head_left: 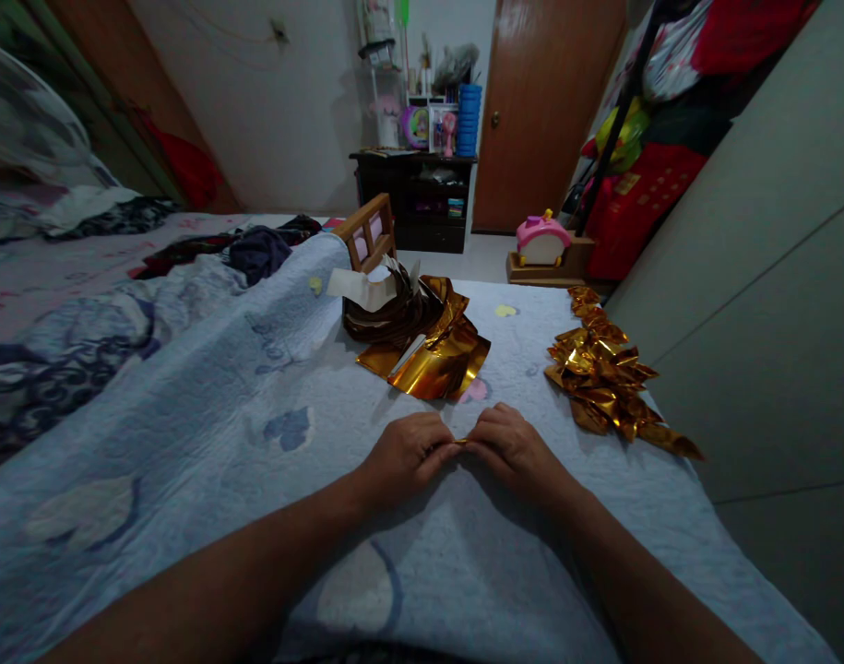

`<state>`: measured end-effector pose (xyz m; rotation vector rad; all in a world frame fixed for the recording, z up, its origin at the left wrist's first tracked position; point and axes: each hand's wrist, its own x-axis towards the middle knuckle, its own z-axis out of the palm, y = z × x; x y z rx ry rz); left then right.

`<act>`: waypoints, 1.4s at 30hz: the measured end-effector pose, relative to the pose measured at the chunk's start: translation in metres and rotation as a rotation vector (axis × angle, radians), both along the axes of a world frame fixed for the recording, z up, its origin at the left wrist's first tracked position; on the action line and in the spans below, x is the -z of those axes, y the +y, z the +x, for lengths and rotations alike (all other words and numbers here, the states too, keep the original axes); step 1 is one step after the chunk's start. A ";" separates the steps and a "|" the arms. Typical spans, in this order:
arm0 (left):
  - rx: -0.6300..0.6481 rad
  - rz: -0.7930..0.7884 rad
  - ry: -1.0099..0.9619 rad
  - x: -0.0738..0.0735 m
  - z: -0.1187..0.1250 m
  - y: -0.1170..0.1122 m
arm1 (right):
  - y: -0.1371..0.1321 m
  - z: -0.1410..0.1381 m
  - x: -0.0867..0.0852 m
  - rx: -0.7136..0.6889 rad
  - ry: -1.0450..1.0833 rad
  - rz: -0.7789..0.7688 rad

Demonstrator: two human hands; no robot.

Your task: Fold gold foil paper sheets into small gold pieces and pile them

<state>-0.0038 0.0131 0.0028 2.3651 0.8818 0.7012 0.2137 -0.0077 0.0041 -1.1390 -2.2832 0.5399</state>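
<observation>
Between my two hands a small bit of gold foil paper [461,442] shows, pinched from both sides; the rest of it is hidden by my fingers. My left hand [411,454] is closed on its left end, and my right hand [511,450] is closed on its right end. Both hands rest close together, low over the bed. Just beyond them lies a stack of gold foil sheets [439,361], its back part curled and dark brown with white paper at the left. To the right sits a pile of folded gold foil pieces [601,373].
A pale blue quilt [255,516] with heart shapes covers the bed. Rumpled clothes [255,251] lie at the left. A wooden bed rail [372,231], a dark shelf [414,198] and a pink toy [542,242] stand beyond. A pale cabinet [760,304] borders the right.
</observation>
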 end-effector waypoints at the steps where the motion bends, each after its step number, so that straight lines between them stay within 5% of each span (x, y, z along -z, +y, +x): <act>1: 0.001 -0.056 -0.025 -0.002 -0.001 0.000 | 0.000 0.002 -0.002 -0.002 0.019 -0.022; 10: -0.055 -0.320 -0.209 -0.009 -0.007 0.007 | 0.013 0.029 -0.009 0.081 0.195 -0.121; 17: -0.218 -0.511 -0.355 -0.007 -0.012 0.015 | 0.016 0.039 -0.012 0.310 0.376 -0.287; 23: -0.202 -0.605 -0.414 -0.004 -0.004 0.012 | 0.010 0.014 0.002 0.116 0.728 -0.547; 27: -0.151 -0.644 -0.423 -0.007 -0.001 0.009 | 0.008 0.008 0.004 0.115 0.834 -0.595; 34: -0.116 -0.767 -0.423 -0.005 0.001 0.007 | 0.007 0.014 -0.006 0.126 0.936 -0.592; 42: 0.025 -0.756 -0.369 0.002 0.004 0.004 | 0.004 0.001 0.004 0.137 0.844 -0.512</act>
